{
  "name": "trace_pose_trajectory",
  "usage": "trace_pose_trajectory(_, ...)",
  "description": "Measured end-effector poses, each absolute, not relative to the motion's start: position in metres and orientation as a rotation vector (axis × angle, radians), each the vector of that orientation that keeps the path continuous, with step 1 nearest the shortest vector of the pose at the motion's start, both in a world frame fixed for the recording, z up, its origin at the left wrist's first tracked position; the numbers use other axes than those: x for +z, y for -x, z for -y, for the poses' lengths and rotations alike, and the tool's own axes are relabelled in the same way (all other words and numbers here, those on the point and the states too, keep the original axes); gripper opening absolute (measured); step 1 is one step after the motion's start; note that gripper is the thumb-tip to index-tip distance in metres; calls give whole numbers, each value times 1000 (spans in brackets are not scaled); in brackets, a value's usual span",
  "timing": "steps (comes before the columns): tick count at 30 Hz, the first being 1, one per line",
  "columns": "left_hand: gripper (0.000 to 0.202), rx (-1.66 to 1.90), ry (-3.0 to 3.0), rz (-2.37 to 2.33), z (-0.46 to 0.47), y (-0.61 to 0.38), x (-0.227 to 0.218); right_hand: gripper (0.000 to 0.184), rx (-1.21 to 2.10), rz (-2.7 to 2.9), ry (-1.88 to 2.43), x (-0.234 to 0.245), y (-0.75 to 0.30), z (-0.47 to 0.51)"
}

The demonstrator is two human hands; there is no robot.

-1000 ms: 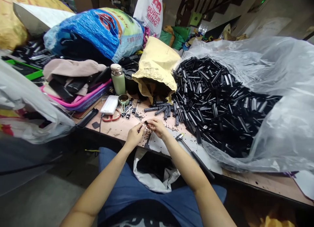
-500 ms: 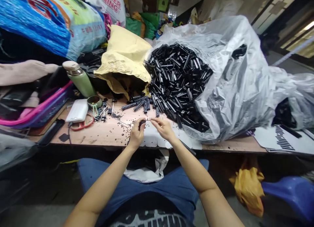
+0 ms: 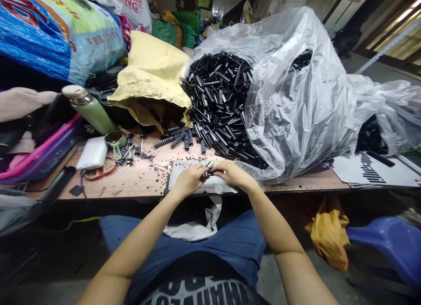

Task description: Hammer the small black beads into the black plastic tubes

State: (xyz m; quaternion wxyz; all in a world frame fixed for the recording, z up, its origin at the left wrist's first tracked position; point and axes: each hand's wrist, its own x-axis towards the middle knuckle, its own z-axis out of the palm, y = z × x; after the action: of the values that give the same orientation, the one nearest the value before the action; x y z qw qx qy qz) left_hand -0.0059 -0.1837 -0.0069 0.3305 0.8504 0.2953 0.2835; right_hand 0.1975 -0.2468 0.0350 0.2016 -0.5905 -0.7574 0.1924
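Note:
My left hand (image 3: 189, 181) is closed around a short black rod (image 3: 207, 175) with pale dots, held over a whitish flat tray (image 3: 179, 166) at the table's front edge. A small yellowish and silvery bit shows at the rod's upper side, too small to name. Thumb and fingers of my right hand (image 3: 233, 173) are pinched together at the rod's right end. Beyond the hands lie several similar dotted black rods (image 3: 179, 136). Tiny dark beads (image 3: 144, 169) are scattered on the table left of the tray.
Plain black tubes (image 3: 220, 94) spill from a big clear plastic bag (image 3: 296, 116) at the right. A yellow paper bag (image 3: 151, 72) lies behind. Leftward are a green flask (image 3: 95, 114), a white power bank (image 3: 92, 153), red-handled scissors (image 3: 101, 175) and a pink-rimmed basket (image 3: 42, 149).
Both hands have shifted right, over the tray. The right fingers, apart from the left hand before, now meet the rod. The camera view has turned slightly right.

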Motion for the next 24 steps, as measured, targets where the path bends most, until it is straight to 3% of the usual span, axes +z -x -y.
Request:
trace_pose_trajectory(2, 15, 673, -2067, -773, 181, 4, -13, 29, 450, 2101, 1608, 43, -182, 245)
trace_pose_trajectory(6, 25, 809, -1631, -909, 172, 5, -27, 97, 252, 2061, 1661, 35, -161, 239)
trace_pose_trajectory(8, 25, 861, -1613, -960, 169, 4, -29, 106, 244, 2054, 1703, 23, -159, 237)
trace_pose_trajectory(14, 26, 906, -1795, -1183, 169, -9, -20, 47, 62, 1758, 1985, 0, -172, 244)
trace_pose_trajectory(20, 26, 890, -1666, -1219, 168, -2, -24, 25, 233, 1689, 2227, -15, -188, 244)
trace_pose_trajectory(24, 28, 916, -1457, -1089, 173, -4, -22, 21, 486, 1335, 1935, -17, -187, 240)
